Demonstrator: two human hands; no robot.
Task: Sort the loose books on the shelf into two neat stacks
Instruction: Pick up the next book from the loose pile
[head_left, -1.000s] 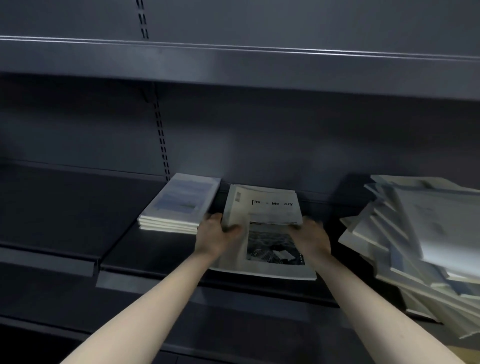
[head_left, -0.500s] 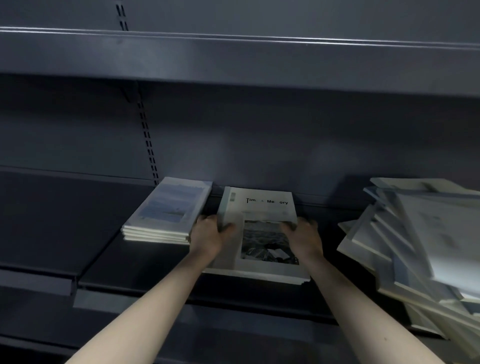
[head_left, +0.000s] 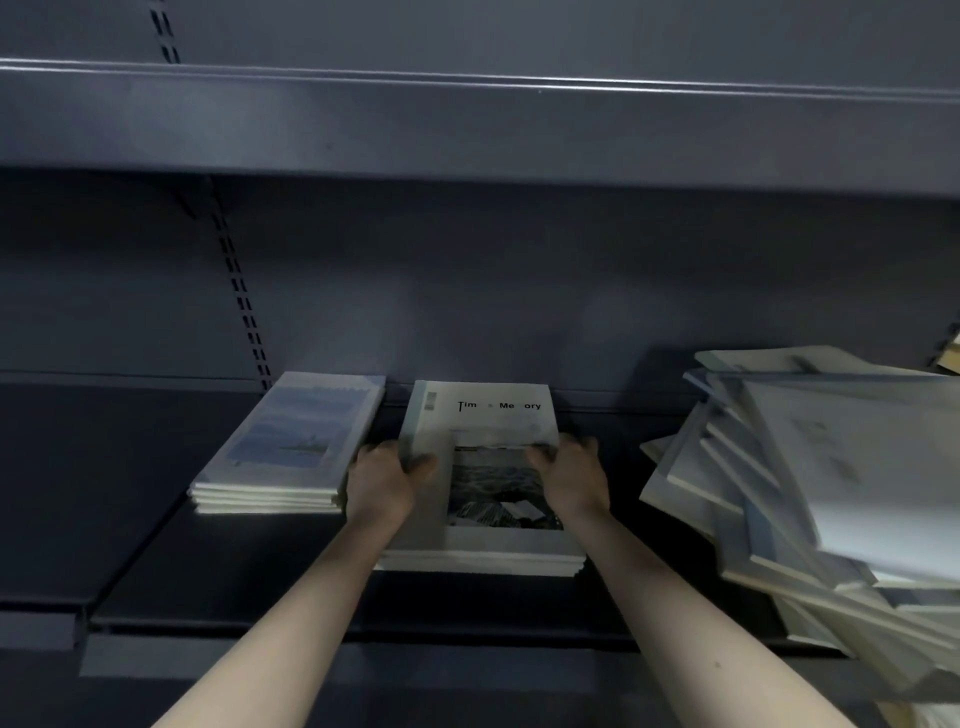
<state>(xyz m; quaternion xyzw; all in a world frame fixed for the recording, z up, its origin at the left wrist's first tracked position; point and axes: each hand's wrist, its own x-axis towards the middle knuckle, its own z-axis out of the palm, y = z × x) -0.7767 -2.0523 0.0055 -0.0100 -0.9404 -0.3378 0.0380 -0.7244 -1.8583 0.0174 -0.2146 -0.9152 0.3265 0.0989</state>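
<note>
Head view: top book (head_left: 483, 415) lies flat on the middle stack (head_left: 480, 558) at shelf (head_left: 234, 577) centre. Pale cover, black title reading "Tim… Me…ory" w/ letters missing, small grey mark at upper left, dark b/w photo on lower half. Left hand (head_left: 382, 480) grips its left edge, thumb curled over the cover, other fingers hidden under the edge. Right hand (head_left: 571, 480) holds the right edge, fingers curled onto the cover. Just left, apart from it, a neat stack (head_left: 285, 452) w/ blue-grey cover pic. Far right, well apart, a messy pile (head_left: 810, 493) of pale books, fanned and tilted, blurred. Upper shelf (head_left: 467, 124) overhead.
</note>
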